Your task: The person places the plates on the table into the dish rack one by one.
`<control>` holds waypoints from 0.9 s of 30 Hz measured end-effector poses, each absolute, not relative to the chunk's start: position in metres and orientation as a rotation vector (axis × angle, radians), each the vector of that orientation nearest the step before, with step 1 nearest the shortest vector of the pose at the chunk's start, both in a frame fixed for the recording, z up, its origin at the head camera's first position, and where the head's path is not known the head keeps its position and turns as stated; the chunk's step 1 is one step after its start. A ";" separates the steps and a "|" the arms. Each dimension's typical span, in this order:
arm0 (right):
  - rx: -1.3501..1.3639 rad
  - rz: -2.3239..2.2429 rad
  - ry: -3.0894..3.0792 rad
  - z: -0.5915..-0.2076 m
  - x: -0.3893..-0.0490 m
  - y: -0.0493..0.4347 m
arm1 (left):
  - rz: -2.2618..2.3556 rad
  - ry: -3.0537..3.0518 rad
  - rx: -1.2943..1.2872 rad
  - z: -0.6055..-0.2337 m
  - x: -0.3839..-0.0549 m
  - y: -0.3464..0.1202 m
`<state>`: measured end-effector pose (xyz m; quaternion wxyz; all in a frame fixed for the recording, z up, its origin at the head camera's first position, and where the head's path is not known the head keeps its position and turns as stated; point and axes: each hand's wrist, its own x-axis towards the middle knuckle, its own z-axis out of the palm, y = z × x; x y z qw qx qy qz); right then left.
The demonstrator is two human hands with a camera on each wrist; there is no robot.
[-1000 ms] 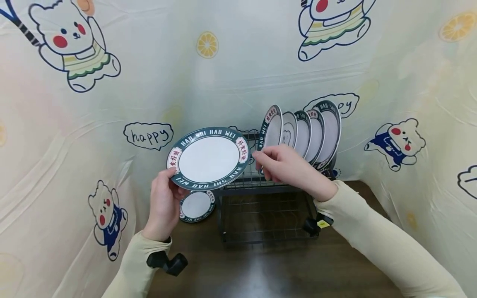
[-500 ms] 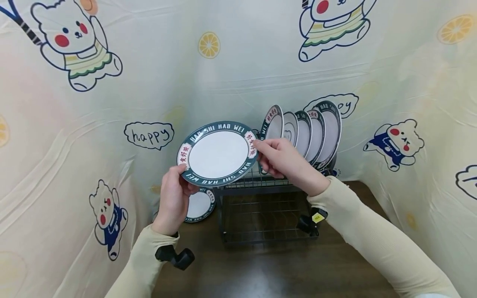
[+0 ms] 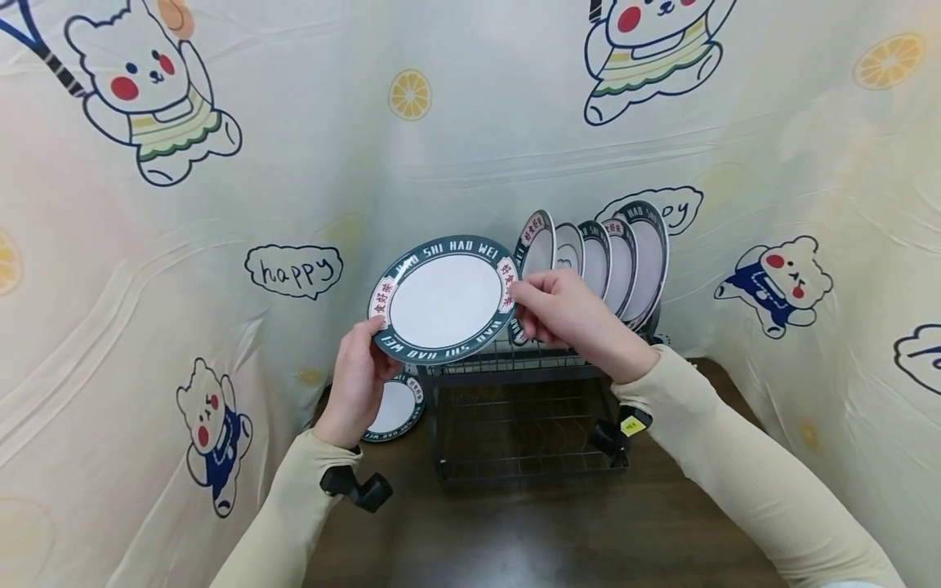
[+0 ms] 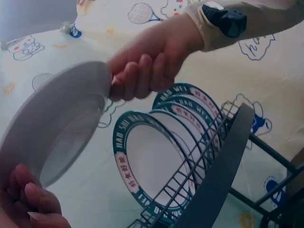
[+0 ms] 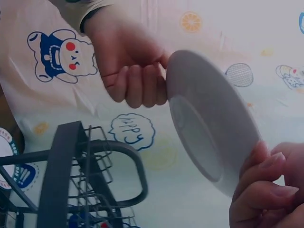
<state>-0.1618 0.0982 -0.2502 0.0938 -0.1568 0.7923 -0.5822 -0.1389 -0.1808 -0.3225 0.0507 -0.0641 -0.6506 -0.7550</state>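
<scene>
A white plate [image 3: 444, 302] with a dark green lettered rim is held up in front of the rack, tilted so its face shows in the head view. My left hand [image 3: 359, 380] grips its left edge, thumb on the rim and fingers curled beneath. At the opposite edge my right hand [image 3: 573, 314] pinches the rim between thumb and fingers. Both wrist views show the plate's plain pale underside [image 5: 209, 123]. Just behind my right hand, several similar plates [image 4: 152, 161] stand on edge in the rack's upper tier.
A dark two-tier wire dish rack [image 3: 515, 376] stands on the brown wooden table [image 3: 507, 531]. Beside its left side lies another green-rimmed plate [image 3: 393, 408], partly hidden by my left hand. A printed cloth [image 3: 478, 147] hangs behind and at both sides.
My left hand has brought the plate rightward and slightly up toward the rack. My right hand, earlier beside the plate's edge, now pinches its right rim. The standing plates have stayed put.
</scene>
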 end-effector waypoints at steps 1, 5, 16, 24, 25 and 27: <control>-0.467 -1.740 2.361 -0.249 -0.161 0.099 | -2.284 -2.000 -0.228 -0.323 -0.140 -0.181; -0.473 -1.808 2.417 -0.239 -0.162 0.101 | -2.150 -2.120 -0.283 -0.324 -0.147 -0.180; -0.447 -1.676 2.780 -0.203 -0.171 0.120 | -1.387 -2.500 -0.147 -0.326 -0.171 -0.191; -0.458 -1.261 3.058 -0.170 -0.181 0.128 | -0.691 -2.752 -0.145 -0.330 -0.184 -0.186; -0.463 -1.202 3.085 -0.166 -0.182 0.127 | -0.663 -2.752 -0.153 -0.329 -0.185 -0.183; -0.475 -1.080 3.136 -0.160 -0.185 0.126 | -0.619 -2.731 -0.174 -0.329 -0.187 -0.179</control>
